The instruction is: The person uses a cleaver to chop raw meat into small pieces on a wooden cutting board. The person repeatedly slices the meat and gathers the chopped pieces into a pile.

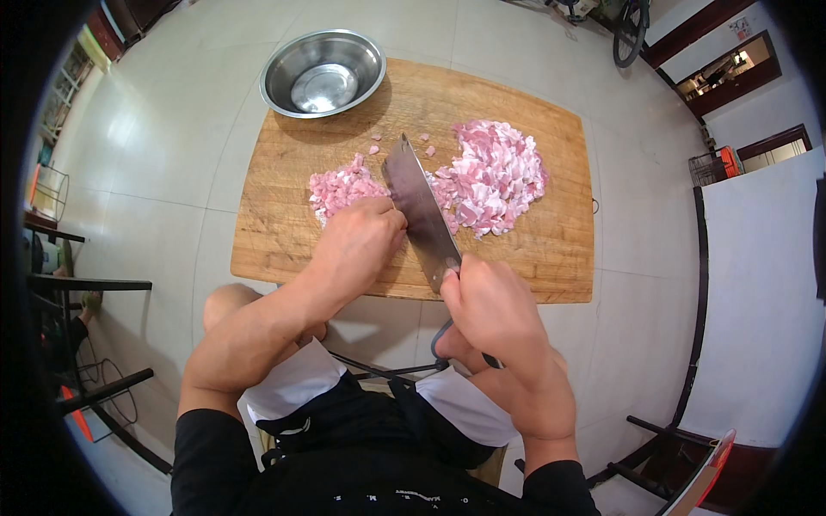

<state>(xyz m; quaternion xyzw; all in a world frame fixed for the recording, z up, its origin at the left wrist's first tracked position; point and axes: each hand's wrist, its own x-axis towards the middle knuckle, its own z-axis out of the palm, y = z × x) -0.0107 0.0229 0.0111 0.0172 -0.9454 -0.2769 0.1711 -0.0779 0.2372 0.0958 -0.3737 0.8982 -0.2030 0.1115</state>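
Observation:
My right hand [490, 301] is wrapped round the handle of a cleaver [419, 206], whose broad blade slants up and to the left over the wooden cutting board [284, 232]. Against the blade's left side, my left hand [361, 238] is closed, its fingertips curled under and partly hidden. Just beyond that hand lies a small heap of finely diced pink meat [344, 182]. To the right of the blade spreads a larger pile of sliced pale pink meat [499, 176]. A few loose bits of meat [424, 137] are scattered near the blade's tip.
A steel bowl [274, 95] holding no food stands on the board's far left corner. Dark-framed stools [103, 285] are at the left. A white-topped table [753, 301] is at the right, and a bicycle wheel [631, 34] shows at the far right.

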